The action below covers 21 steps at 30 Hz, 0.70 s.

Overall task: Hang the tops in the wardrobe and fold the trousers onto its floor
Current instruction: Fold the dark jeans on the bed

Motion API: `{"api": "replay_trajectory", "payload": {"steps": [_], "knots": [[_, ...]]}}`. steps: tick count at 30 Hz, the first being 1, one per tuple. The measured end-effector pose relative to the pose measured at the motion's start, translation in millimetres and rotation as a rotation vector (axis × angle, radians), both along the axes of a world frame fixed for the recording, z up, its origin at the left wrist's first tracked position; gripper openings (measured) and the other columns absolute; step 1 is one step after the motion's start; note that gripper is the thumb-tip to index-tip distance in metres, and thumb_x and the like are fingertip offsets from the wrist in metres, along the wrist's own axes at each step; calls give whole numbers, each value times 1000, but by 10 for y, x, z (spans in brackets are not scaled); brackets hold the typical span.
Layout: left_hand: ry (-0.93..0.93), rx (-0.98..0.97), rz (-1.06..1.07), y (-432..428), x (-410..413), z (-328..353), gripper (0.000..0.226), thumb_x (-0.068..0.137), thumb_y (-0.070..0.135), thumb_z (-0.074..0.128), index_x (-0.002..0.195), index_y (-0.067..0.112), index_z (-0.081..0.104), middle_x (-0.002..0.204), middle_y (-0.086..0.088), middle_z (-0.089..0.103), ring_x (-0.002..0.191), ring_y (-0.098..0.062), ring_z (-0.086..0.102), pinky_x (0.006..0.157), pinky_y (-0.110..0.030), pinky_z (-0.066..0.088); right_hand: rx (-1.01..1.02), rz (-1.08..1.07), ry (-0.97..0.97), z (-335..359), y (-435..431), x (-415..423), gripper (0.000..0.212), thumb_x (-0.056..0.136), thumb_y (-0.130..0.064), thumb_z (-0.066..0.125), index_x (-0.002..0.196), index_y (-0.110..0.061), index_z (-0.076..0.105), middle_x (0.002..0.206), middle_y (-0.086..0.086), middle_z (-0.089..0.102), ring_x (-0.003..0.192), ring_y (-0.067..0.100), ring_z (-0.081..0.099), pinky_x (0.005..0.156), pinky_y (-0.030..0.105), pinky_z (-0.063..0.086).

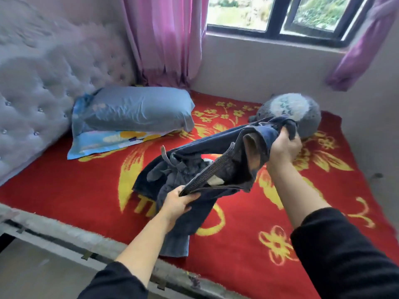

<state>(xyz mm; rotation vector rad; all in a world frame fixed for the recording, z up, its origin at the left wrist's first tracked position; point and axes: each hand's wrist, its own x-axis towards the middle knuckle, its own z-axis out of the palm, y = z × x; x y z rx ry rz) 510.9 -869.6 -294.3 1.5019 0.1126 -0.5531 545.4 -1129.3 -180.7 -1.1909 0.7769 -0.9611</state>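
Dark navy trousers (207,154) with a ribbed grey waistband and a drawstring hang bunched above the bed. My left hand (178,205) grips the waistband at its lower end. My right hand (284,147) is raised higher and clutches a bunch of the navy fabric. One trouser leg droops below my left wrist and touches the blanket near the bed's front edge. No wardrobe is in view.
A red blanket (86,190) with yellow flowers covers the bed. A blue pillow (138,111) lies on a patterned one by the tufted headboard (38,83). A grey plush toy (302,113) sits by the wall under the window (278,16). Pink curtains (164,37) hang behind.
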Motion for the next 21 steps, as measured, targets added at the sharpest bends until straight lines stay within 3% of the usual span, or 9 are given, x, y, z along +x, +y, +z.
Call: {"api": "replay_trajectory", "payload": {"steps": [3,5,8,11,15,21], "knots": [[-95,23,-169,-503,12,122,15,83,19,71,97,19,66,85,5,59,79,-7,52,69,-26,43,-58,-257,-25,63,-464,-204,27,93,-18,55,113,-5,67,105,1,68,91,10,60,79,15,47],[-87,69,-275,-817,-1,75,10,84,21,70,92,24,66,81,6,59,78,-8,53,66,-24,43,-29,-365,64,-97,-884,-422,30,92,-18,53,114,-3,67,111,10,69,90,13,60,81,21,48],[-12,126,-414,-1360,-59,-94,8,85,23,69,91,26,65,76,7,59,74,-9,55,61,-21,42,71,-519,234,-421,-1548,-835,32,92,-21,52,113,0,65,113,15,68,95,23,64,73,19,46],[51,192,-552,-2021,-164,-256,7,84,24,67,89,26,64,75,7,60,69,-9,55,64,-22,43,136,-638,431,-764,-2100,-1232,40,94,-28,51,118,2,62,119,20,65,109,34,60,88,33,44],[126,249,-742,-2743,-355,-458,11,82,14,67,88,24,65,67,11,61,58,0,57,52,-16,45,149,-735,528,-1162,-2747,-1663,40,95,-25,47,121,2,61,122,23,63,111,36,60,92,36,44],[122,277,-861,-3607,-450,-559,14,81,7,65,87,19,61,77,-2,53,74,-15,47,52,-20,35,-9,-780,678,-1293,-3525,-1798,35,95,-20,48,112,7,62,114,30,64,104,43,60,84,40,43]]}}
